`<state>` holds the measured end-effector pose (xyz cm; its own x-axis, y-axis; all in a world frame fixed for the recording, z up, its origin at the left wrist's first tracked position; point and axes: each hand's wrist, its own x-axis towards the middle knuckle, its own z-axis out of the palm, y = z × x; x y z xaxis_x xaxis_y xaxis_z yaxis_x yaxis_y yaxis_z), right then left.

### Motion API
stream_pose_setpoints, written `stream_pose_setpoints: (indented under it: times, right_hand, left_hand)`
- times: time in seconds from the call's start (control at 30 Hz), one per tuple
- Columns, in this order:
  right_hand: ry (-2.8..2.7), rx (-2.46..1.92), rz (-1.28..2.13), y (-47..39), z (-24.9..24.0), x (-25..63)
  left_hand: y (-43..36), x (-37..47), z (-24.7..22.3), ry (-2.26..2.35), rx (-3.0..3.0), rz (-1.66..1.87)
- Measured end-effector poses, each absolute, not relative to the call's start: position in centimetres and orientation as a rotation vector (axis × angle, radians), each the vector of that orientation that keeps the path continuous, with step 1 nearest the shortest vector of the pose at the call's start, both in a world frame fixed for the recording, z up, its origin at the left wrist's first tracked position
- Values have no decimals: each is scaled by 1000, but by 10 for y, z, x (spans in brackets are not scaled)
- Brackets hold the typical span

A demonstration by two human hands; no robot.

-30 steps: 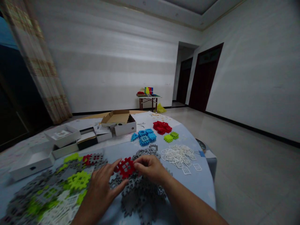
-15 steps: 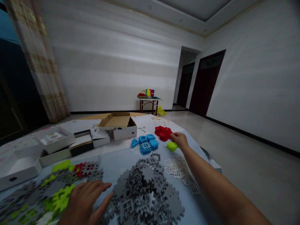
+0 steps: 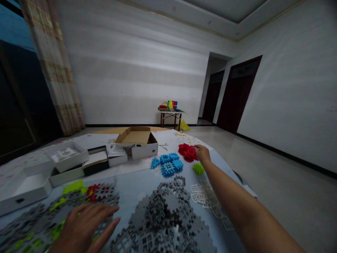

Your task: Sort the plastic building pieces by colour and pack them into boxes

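At far left a patterned curtain [image 3: 50, 66] hangs beside dark glass. White boxes [image 3: 28, 186] line the round table [image 3: 126, 186], its near part covered in pale blue cloth. The left hand [image 3: 85, 225], its grip wide with thumb and fingers apart, hovers over mixed grey and green pieces [image 3: 28, 218]. Grey pieces [image 3: 171, 214] are heaped mid-table, with blue pieces [image 3: 168, 167] beyond. The right hand [image 3: 202, 153] is at the red pile [image 3: 186, 152], its grip narrow; whether it holds a piece I cannot tell. Rightward lie tiled floor [image 3: 284, 168] and a dark door [image 3: 242, 91].
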<state>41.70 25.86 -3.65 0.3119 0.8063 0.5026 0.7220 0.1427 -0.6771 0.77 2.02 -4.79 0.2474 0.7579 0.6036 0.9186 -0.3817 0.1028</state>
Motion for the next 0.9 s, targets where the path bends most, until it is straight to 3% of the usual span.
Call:
stream_pose_setpoints:
  times: [0.47,0.73,0.9]
  right_hand:
    - [-1339,-1355,267,156,-65,430]
    - [-1261,-1197,570,118,-67,407]
    - [-1306,-1141,650,113,-68,387]
  left_hand:
    - [40,-24,-49,-1903,-2323,-655]
    - [12,-30,-13,-2116,-2315,-639]
    - [-4,-38,-19,-2276,-2242,-512]
